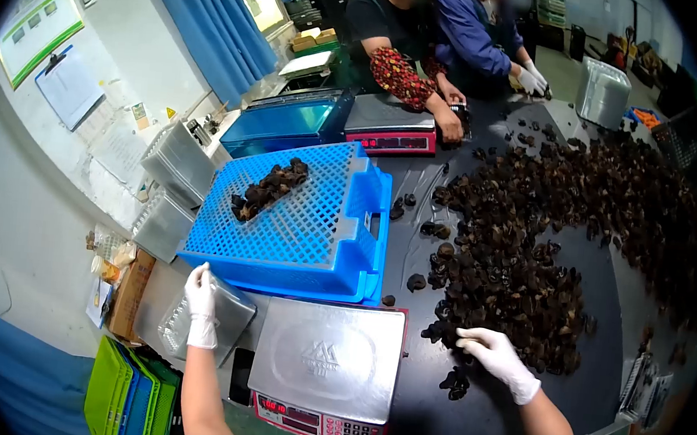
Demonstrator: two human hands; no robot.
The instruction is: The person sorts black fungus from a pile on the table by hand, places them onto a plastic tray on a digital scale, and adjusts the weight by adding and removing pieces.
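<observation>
My left hand (202, 302), in a white glove, is at a stack of clear plastic trays (227, 323) left of the near scale, its fingers pressed together at the stack's upper edge; what they grip is too small to make out. My right hand (495, 359), gloved too, pinches a dark, wrinkled piece (441, 333) at the near edge of the big dark heap (516, 290). Between my hands lies the bare steel plate of the near scale (326, 360). Another dark clump (455, 383) rests below my right hand.
An upturned blue crate (277, 276) holds a row of dark pieces (271, 188). Beyond it are a second scale (390, 122) and two people (395, 64) (472, 38) handling things. More clear trays (179, 161) stand left; green baskets (113, 392) stand lower left.
</observation>
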